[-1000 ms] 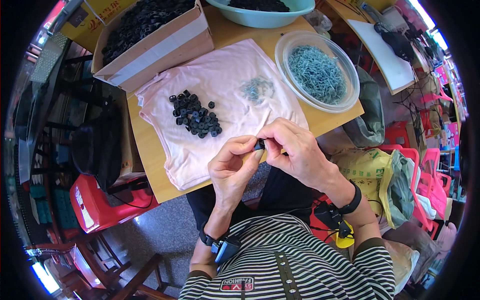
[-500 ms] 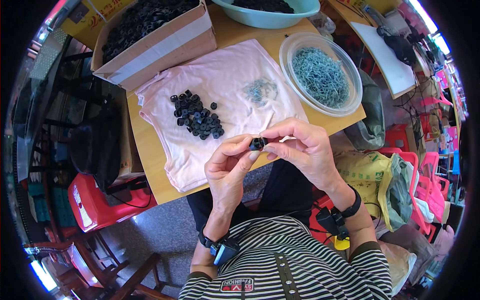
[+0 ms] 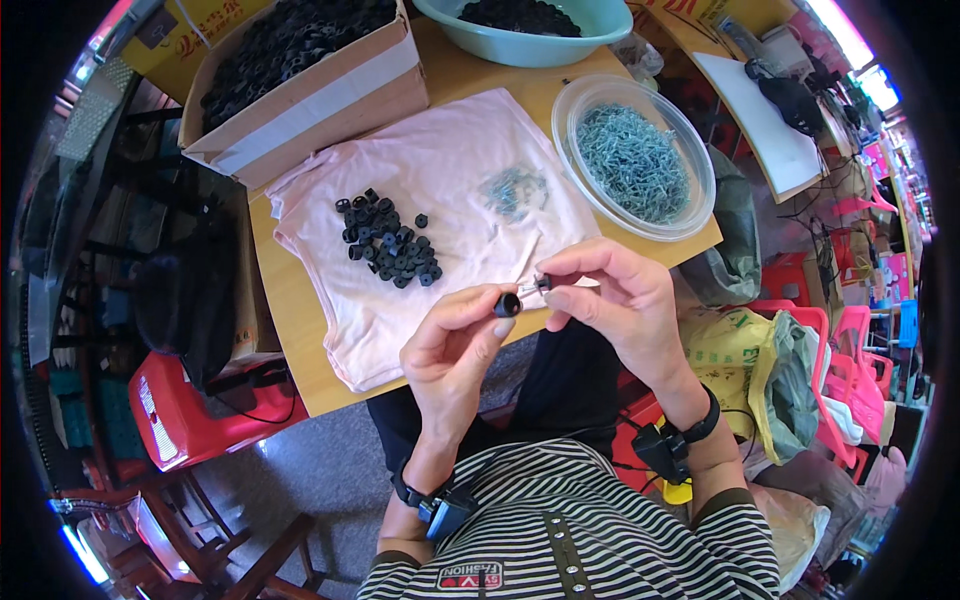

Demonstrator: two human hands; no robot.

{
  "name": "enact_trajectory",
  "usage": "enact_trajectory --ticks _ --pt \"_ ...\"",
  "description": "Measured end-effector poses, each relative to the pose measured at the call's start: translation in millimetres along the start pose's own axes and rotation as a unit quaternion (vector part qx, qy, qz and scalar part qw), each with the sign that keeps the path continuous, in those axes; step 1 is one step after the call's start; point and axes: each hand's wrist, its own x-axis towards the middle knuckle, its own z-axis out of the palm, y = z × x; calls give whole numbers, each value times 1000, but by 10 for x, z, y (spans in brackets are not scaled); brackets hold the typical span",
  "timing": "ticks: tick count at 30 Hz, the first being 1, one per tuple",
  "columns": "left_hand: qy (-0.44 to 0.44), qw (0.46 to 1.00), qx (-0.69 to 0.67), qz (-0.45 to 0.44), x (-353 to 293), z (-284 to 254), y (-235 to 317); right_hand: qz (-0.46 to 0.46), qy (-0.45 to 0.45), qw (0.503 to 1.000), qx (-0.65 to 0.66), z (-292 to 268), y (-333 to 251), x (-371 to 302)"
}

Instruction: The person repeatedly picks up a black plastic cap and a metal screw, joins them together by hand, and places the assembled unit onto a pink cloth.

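My left hand (image 3: 455,345) pinches a small hollow black cylinder (image 3: 508,305) between thumb and fingers, its open end showing. Just to the right, my right hand (image 3: 615,300) grips a small dark piece (image 3: 543,282) in its fingertips. A thin silvery shank, perhaps a screw, shows between the two parts; its exact shape is too small to make out. Both hands are above the near edge of a pink cloth (image 3: 400,330). On that cloth lie a pile of small black parts (image 3: 390,245) and a little scatter of silvery screws (image 3: 515,192).
An open cardboard box (image 3: 330,100) full of black parts stands at the back left of the wooden table (image 3: 290,345). Behind the cloth is a pale green basin (image 3: 520,45) with more black pieces. A round clear tub (image 3: 705,200) of screws sits at the right.
The black cylinder and the dark piece, together before, are now a little apart, with the silvery shank showing between them. My right hand has shifted slightly right.
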Motion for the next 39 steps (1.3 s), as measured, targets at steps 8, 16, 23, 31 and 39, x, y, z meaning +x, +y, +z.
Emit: enact_trajectory --ticks 8,16,23,31,39 --pt "-110 944 240 197 157 296 236 134 -36 958 252 -215 0 3" --pt "-125 926 279 221 173 386 211 145 -41 928 340 -263 70 -24" --pt "-83 990 80 75 107 353 157 86 -23 976 197 -231 -78 -56" --pt "-43 998 -24 25 46 207 73 -78 2 989 -128 -9 -292 -115" --pt "-42 999 -8 26 47 197 89 -157 -5 950 -268 15 -324 -119"
